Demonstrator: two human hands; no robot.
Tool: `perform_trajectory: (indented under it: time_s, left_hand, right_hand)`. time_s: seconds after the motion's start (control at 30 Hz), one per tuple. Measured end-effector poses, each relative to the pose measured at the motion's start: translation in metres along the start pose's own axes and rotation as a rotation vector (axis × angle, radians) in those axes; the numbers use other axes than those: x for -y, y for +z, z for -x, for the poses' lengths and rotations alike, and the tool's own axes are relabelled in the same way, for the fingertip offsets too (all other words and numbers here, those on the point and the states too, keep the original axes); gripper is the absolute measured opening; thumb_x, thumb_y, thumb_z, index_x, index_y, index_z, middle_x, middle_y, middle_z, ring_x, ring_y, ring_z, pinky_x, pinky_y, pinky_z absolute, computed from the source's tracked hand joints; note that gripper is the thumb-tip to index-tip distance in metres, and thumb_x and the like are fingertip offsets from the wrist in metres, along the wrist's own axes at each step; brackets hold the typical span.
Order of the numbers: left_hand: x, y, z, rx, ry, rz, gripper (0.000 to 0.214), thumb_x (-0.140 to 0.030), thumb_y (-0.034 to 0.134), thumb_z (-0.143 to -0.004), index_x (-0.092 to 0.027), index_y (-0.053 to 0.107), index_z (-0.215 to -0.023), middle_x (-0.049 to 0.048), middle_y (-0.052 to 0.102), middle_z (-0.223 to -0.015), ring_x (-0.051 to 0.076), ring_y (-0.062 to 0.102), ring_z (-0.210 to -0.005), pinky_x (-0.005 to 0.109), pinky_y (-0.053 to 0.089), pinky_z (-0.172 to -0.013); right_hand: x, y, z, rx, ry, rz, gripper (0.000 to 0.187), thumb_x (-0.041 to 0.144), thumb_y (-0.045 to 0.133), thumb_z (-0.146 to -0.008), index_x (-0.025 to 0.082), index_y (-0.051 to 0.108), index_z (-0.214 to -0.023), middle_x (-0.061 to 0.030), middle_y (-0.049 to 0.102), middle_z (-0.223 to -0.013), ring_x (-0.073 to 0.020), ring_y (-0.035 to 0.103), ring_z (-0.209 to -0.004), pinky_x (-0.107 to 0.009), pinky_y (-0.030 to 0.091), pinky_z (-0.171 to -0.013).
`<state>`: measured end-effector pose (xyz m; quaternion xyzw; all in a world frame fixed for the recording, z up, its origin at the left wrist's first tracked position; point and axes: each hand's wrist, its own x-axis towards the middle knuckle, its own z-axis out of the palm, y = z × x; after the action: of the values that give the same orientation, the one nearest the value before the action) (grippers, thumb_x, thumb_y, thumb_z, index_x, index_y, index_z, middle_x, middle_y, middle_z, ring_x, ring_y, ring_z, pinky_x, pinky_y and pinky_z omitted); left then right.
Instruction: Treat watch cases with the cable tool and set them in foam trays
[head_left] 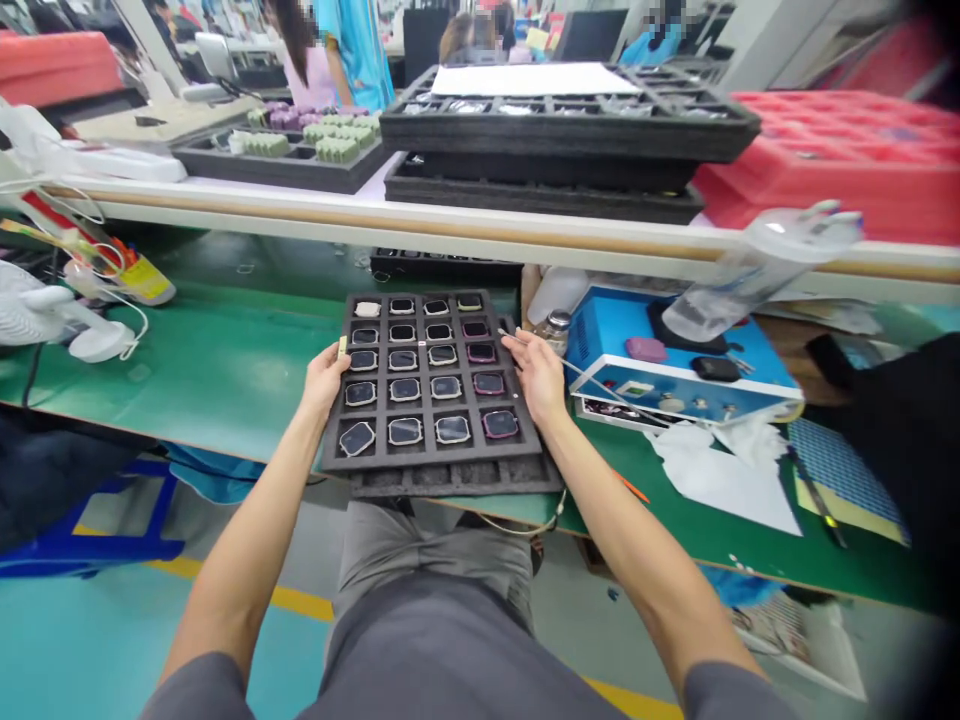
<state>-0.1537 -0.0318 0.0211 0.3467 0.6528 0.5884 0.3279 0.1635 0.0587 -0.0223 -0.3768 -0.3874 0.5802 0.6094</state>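
Observation:
A black foam tray (381, 395) lies at the front edge of the green bench, divided into rows of square compartments. Most hold a smartwatch case (405, 431) with a dark face and pale rim; a few in the right column have purple rims, such as this watch case (500, 424). One back left pocket holds a whitish piece (367, 310). A second black tray (450, 478) sits underneath, sticking out in front. My left hand (325, 378) is closed on the upper tray's left edge. My right hand (536, 375) closes at its right edge; a thin rod shows by its fingertips.
Right of the trays stands a blue box-shaped device (615, 335) with a clear plastic cup (720, 280) on it. White paper (727, 490) and a blue cutting mat (847, 470) lie nearby. A shelf (300, 220) crosses above, bearing stacked black trays (555, 130) and red foam (847, 160).

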Motion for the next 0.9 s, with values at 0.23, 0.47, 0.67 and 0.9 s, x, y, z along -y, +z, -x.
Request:
perform_trajectory:
  time_s: [0.23, 0.47, 0.67, 0.9]
  left_hand:
    - [-0.041, 0.036, 0.039, 0.032, 0.571, -0.603, 0.05, -0.019, 0.069, -0.083, -0.014, 0.063, -0.132, 0.0146, 0.058, -0.147, 0.03, 0.045, -0.144, 0.045, 0.029, -0.124]
    - [-0.065, 0.158, 0.118, 0.945, 0.941, -1.292, 0.024, -0.021, 0.058, -0.096, -0.012, 0.07, -0.114, 0.0167, 0.075, -0.107, 0.033, 0.07, -0.105, 0.044, 0.056, -0.092]
    - [-0.059, 0.171, 0.084, 0.911, 0.829, -1.126, 0.035, -0.02, 0.049, -0.095, -0.014, 0.071, -0.121, 0.0183, 0.078, -0.111, 0.035, 0.075, -0.102, 0.047, 0.058, -0.09]
    - [-0.057, 0.188, 0.053, 0.609, 0.101, -0.169, 0.061, -0.05, 0.084, -0.068, -0.016, 0.073, -0.118, 0.0115, 0.079, -0.11, 0.026, 0.074, -0.099, 0.039, 0.059, -0.092]
  right_hand:
    - [0.008, -0.02, -0.008, -0.021, -0.274, 0.169, 0.036, 0.056, 0.067, -0.087, 0.025, 0.068, -0.106, -0.0018, 0.077, -0.099, -0.0162, 0.073, -0.094, -0.031, 0.059, -0.081]
    - [0.013, -0.027, -0.006, -0.077, -0.547, 0.336, 0.029, 0.05, 0.062, -0.094, 0.025, 0.073, -0.104, -0.0046, 0.073, -0.098, -0.018, 0.071, -0.084, -0.033, 0.062, -0.074]
    - [0.03, -0.027, -0.022, -0.131, -0.702, 0.356, 0.038, 0.056, 0.048, -0.101, 0.024, 0.068, -0.106, -0.0083, 0.071, -0.123, -0.02, 0.07, -0.114, -0.034, 0.063, -0.09]
    - [0.04, -0.024, -0.008, -0.105, -0.664, 0.205, 0.033, 0.053, 0.052, -0.101, 0.022, 0.062, -0.104, -0.0028, 0.074, -0.1, -0.014, 0.076, -0.089, -0.028, 0.064, -0.084]
